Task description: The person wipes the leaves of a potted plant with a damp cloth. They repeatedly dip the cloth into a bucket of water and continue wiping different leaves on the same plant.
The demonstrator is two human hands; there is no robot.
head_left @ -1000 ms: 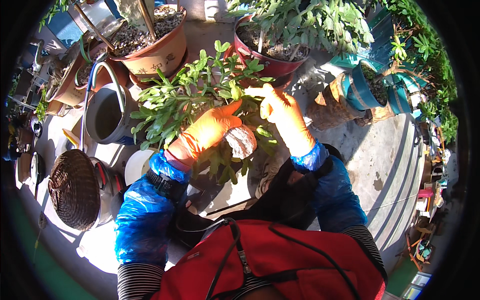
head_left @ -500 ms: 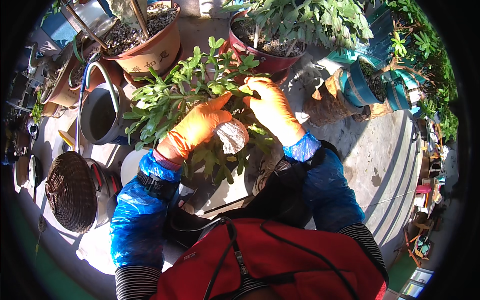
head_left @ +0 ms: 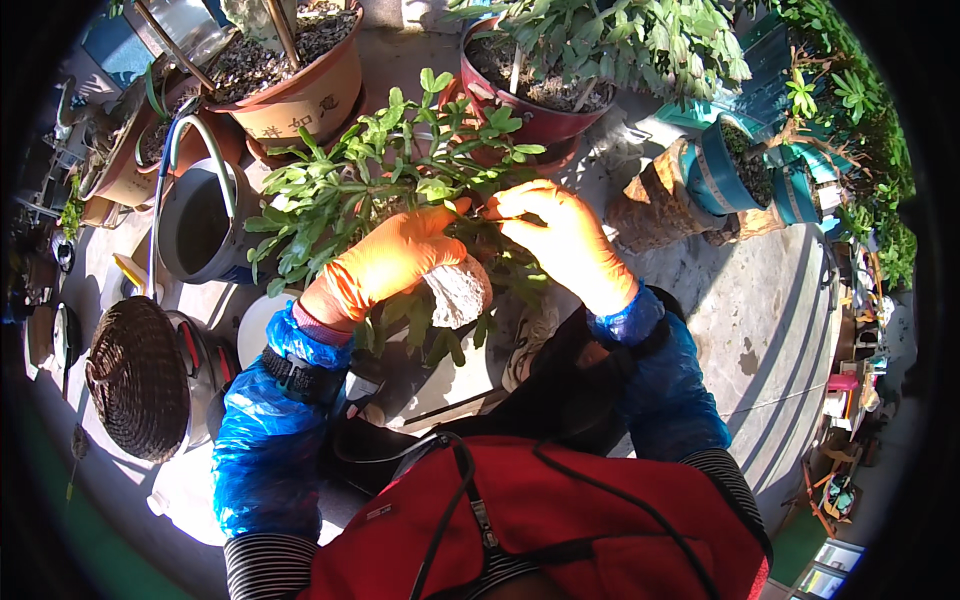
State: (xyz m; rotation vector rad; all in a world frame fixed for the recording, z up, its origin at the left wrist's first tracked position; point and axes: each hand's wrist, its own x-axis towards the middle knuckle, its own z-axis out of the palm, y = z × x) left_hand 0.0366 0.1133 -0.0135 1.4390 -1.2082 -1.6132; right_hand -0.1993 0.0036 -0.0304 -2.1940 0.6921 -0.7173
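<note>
A bushy green plant with flat, segmented leaves (head_left: 310, 215), like a holiday cactus, spreads in front of me. My left hand (head_left: 400, 255), in an orange glove, is closed at the plant's near side. Under its palm it holds a pale, rough, crumpled lump (head_left: 460, 292), perhaps a cloth. Its thumb and forefinger reach among the stems. Just right of it my right hand (head_left: 560, 235), also gloved in orange, pinches at the leaves; what lies between its fingertips is too small to make out. The fingertips of both hands are close together, and foliage partly hides them.
Behind the plant stand a large tan pot (head_left: 310, 100) and a dark red pot (head_left: 540, 115). A grey bucket (head_left: 205, 225) with a hose and a woven basket lid (head_left: 138, 380) are at left. Teal pots (head_left: 720, 170) stand at right beside rough stumps (head_left: 655, 205).
My right hand has come down and slightly right, and its fingers have shifted among the leaves. My left hand has moved slightly down and left, still holding the pale lump.
</note>
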